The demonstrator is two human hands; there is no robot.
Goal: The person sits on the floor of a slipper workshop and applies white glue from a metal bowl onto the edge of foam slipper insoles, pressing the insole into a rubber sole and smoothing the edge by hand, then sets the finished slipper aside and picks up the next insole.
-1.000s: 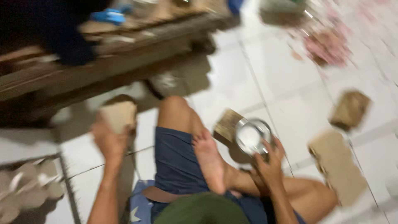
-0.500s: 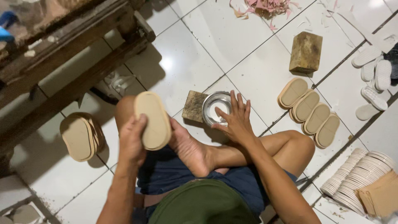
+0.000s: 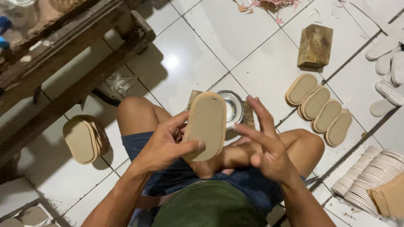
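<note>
White tiled floor [image 3: 202, 54] carries it all — a wooden block [image 3: 314, 45] at one o'clock, four tan soles in a row [image 3: 320, 109] at three, a stack of tan soles [image 3: 82, 138] at nine, white soles [image 3: 389, 63] far right, pink scraps [image 3: 269, 6] at twelve — a metal tin [image 3: 232, 108] on a small board, centre.

My left hand [image 3: 166, 145] holds a sole [image 3: 206, 126] before the tin [image 3: 230, 108]; four soles [image 3: 320, 110] lie in a row to my right.
</note>
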